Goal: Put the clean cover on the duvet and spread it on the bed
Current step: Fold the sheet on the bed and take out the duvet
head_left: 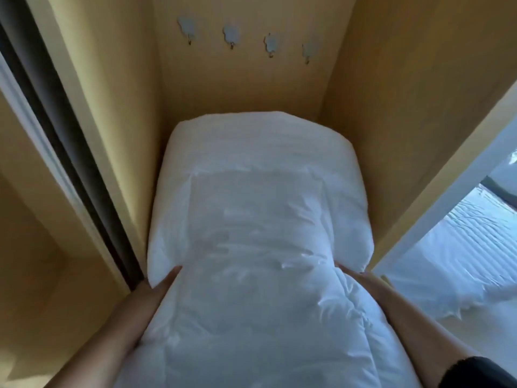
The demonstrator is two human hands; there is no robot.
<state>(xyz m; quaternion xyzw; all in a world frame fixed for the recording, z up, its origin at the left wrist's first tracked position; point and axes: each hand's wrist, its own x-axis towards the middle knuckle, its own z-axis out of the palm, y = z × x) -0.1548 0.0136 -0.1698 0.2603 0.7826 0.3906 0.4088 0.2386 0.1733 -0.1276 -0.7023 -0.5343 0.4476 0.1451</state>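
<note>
Setting: a yellow wooden wardrobe compartment (391,79) viewed from its open front, with a dark sliding-door track (70,152) running along the 9 o'clock side. Nearest the camera, two bare forearms reach forward from 6 o'clock, a dark sleeve edge (481,373) showing on the right arm. The left hand (165,281) is pressed against the left flank of a folded white duvet (257,219), its fingers tucked under an overhanging fold; the right hand (361,278) is buried in the right flank, with little of it visible. Whether the fingers curl round the fabric or lie flat against it cannot be told for either hand. The duvet fills the centre of the compartment, bulky, soft and uncovered, its far end close to the back panel at 12 o'clock. Judged step: fetching the duvet out of storage, before any cover goes on; no cover is identifiable here. The next move calls for a firm two-sided hold and a straight pull backward, as the bundle sits close to both side walls and may drag or unfold. Beyond, four small wall hooks (232,36) line the back panel. At 3 o'clock, past a white frame (447,197), lies a bed with a white sheet (458,247), the likely destination.
</note>
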